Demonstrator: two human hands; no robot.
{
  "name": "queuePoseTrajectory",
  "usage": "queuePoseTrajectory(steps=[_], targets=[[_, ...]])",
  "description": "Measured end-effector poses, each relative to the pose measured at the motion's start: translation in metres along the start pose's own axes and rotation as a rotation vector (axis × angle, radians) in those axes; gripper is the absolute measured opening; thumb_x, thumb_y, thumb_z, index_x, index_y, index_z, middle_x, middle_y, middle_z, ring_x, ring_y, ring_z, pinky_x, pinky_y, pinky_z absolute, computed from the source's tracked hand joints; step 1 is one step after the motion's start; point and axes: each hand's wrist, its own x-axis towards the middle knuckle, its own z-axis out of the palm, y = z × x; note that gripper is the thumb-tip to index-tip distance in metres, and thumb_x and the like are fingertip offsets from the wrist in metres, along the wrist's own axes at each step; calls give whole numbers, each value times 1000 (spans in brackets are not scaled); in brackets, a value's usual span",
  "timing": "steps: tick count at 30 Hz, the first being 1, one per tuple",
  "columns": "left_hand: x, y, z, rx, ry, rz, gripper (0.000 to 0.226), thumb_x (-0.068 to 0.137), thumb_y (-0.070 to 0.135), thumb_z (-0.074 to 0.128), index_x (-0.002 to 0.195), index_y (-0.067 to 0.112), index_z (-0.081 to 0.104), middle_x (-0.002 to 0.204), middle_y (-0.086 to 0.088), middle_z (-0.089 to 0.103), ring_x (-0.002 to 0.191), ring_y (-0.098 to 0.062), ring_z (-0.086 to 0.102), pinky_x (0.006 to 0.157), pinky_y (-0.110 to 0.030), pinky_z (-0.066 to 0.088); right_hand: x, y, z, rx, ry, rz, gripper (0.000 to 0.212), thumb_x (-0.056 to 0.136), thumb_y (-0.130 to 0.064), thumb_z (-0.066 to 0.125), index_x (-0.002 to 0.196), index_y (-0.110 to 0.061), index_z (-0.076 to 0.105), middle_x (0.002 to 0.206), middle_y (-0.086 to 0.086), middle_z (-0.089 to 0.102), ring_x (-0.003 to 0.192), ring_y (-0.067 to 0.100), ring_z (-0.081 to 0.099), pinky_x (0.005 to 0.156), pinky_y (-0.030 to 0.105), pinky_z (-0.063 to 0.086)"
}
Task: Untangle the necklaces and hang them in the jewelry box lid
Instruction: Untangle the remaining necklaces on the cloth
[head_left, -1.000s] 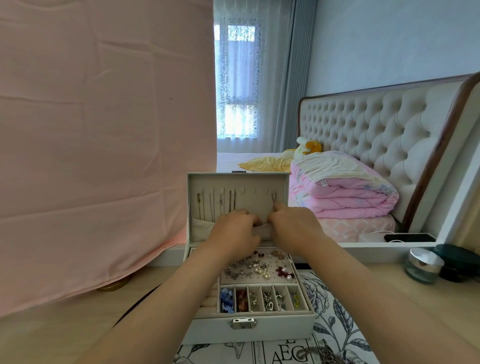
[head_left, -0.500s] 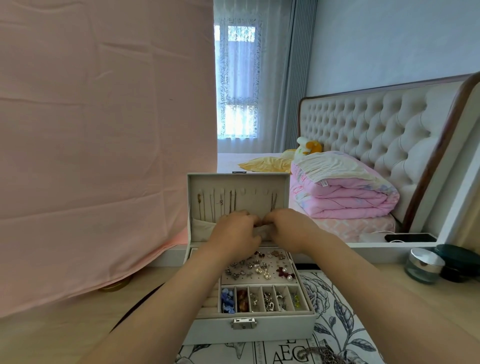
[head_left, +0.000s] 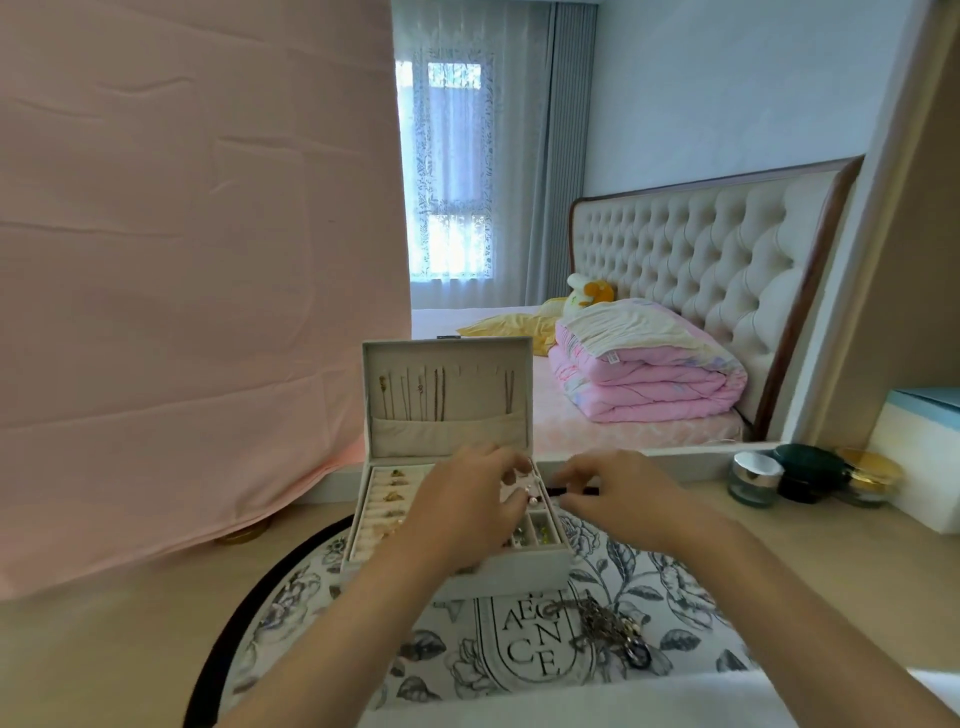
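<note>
tangled necklaces (head_left: 608, 626) sit heaped on the floral mat (head_left: 675, 587) before the jewelry box (head_left: 524, 567), light snaggy chains I'd pinch near a clasp, left hand (head_left: 467, 512) and right hand (head_left: 621, 496) hover over it, fingers curled, can't tell if holding anything

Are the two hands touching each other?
Apart: the head view shows the left hand and right hand separated, with the jewelry box edge visible between them.

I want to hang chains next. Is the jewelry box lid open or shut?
Open. The lid stands upright at the back of the box, its lining facing the camera, with several necklaces hanging inside.
</note>
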Motion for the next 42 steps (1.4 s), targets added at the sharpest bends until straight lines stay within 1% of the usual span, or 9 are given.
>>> queuePoseTrajectory(steps=[5,8,10,14,23,29,33,38,42], targets=[[-48,36,3,-71,3,58,15,94,30,56,107,34,63,92,19,55,79,2,49,69,-18,45,-58,3,10,-60,-85,50,21,90,-45,64,111,-41,68,99,-21,65,80,-7,58,69,16,44],[-70,49,19,-91,-86,49,16,95,28,55,108,31,63,97,17,58,80,-1,53,73,-22,50,-79,7,24,-143,-147,87,33,90,-45,63,123,-40,63,115,-18,63,100,3,59,87,25,49],[-81,49,33,-85,-151,21,22,95,28,55,115,31,65,108,13,62,94,-7,58,82,-30,53,-88,9,34,-222,-164,131,43,89,-44,65,131,-38,58,127,-12,60,112,11,58,96,32,48],[-95,42,52,25,-266,87,40,95,35,51,133,32,61,130,13,60,119,-12,51,96,-36,48,-94,15,53,-192,-139,145,40,90,-35,65,130,-33,62,124,-5,55,116,18,55,99,35,47],[-103,19,40,137,-180,63,24,95,33,52,107,25,71,105,7,61,100,-14,54,78,-28,47,-88,0,80,4,-123,-57,43,93,-7,57,125,-33,69,117,-8,57,111,14,54,95,19,40],[-114,-16,27,100,-23,-49,21,94,28,56,114,28,60,111,14,58,103,-9,53,83,-23,45,-71,-32,98,58,-177,-180,38,92,-10,62,124,-31,70,118,-5,60,100,9,52,94,18,40],[-123,-38,20,-14,-93,-20,29,96,25,54,122,32,64,114,17,63,107,-7,56,89,-22,45,-61,-48,100,148,-196,-224,34,89,-10,68,118,-27,73,114,-8,70,96,5,61,89,17,47],[-124,-44,18,21,-175,57,30,96,42,58,124,40,67,118,22,62,111,-2,51,92,-28,47,-58,-34,83,222,25,-137,19,89,-20,72,102,-33,77,85,-26,66,80,-7,62,75,10,48],[-121,-39,16,89,-223,46,32,93,49,60,123,39,67,116,21,60,111,-5,50,89,-31,48,-61,-27,91,40,-81,-134,22,83,-41,75,106,-37,75,89,-25,61,79,-9,55,74,12,40]])
